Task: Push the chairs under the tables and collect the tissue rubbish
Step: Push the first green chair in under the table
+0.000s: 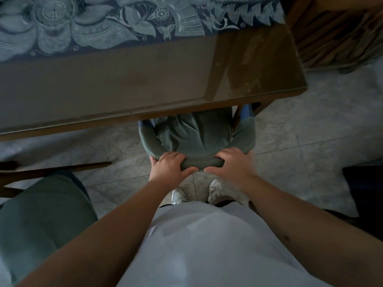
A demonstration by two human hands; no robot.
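Head view: left hand point(169, 165) and right hand point(230, 164) both gripped the backrest top of the green-covered chair point(194, 133), likely for an even push; seat sat partly under the bench point(145, 90). No tissue seen.

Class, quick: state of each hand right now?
Left hand: gripping the chair back.
Right hand: gripping the same chair back.
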